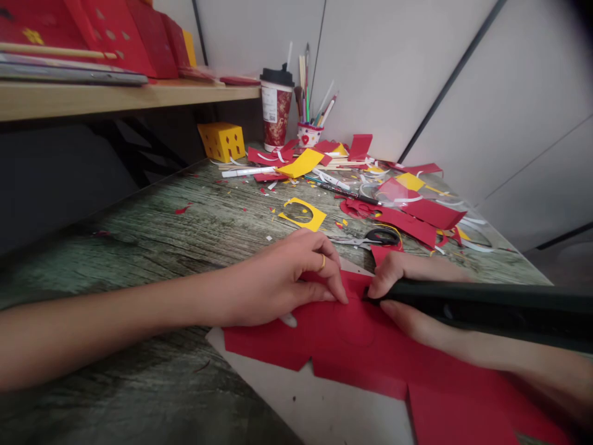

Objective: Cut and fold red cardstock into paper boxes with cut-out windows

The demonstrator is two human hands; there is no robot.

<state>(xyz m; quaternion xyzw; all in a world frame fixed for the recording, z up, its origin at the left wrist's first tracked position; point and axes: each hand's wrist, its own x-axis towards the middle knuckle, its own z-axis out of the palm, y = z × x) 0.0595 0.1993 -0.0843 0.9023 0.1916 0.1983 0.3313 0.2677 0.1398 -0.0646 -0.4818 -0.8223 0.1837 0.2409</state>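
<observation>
The red card point(352, 346) lies flat on the desk point(185, 235) right in front of me, on a white sheet point(315, 395) that shows past its near-left edge. The card is a bright, matte red, cut to a stepped outline with square flaps jutting towards me. A faint curved line shows near its middle.

My left hand point(287, 281) rests on the card's far-left part. Its fingers point(336, 290) are bent down and bunched, tips pressing on the card without gripping it, and the thumb lies flat at the card's left edge. There is a gold ring point(323, 262) on one finger.

My right hand point(407, 290) sits on the card's far edge, just beside the left fingertips, with its fingers closed round the tip of a long black tool point(486, 306). The tool runs off to the right above the card; I cannot tell what kind it is.

Just beyond the card lie scissors point(370, 238). Farther beyond is a yellow cut-out point(303, 214), with red and yellow scraps point(417, 216) to its right.
</observation>
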